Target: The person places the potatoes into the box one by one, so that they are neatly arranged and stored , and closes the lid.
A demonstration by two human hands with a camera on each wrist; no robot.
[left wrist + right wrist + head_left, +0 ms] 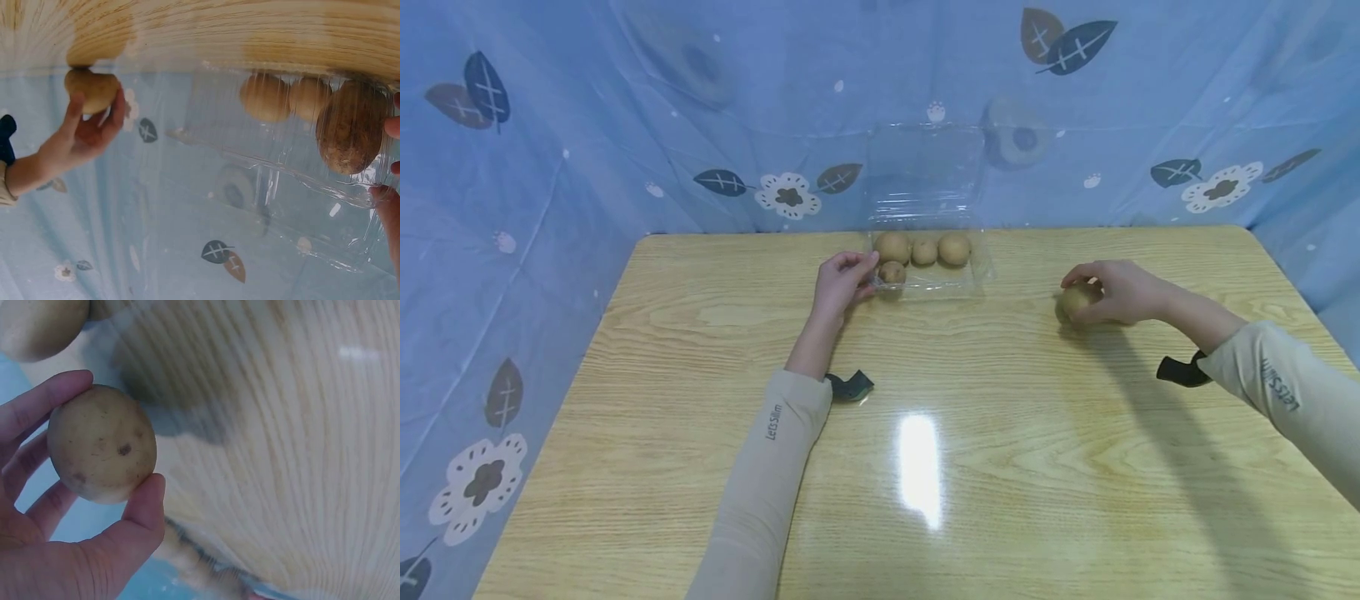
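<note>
My right grip [1112, 292] clasps a round brown potato [1075, 300]; my left grip [842, 279] pinches the clear plastic clamshell box [958, 287], steadying it for loading.

The head view looks forward and down over the pale wooden desk [925, 417]. The left wrist view sits close beside the clear plastic clamshell box [294, 181], upside down, facing 3 o'clock. The right wrist view hovers nearest, sharing the round brown potato [102, 444] with both.

left arm: long beige sleeve [767, 467], "Let's Slim" print, black wrist strap [848, 386] | right arm: matching beige sleeve [1285, 396], same print, black strap [1182, 370] | hands bare
</note>
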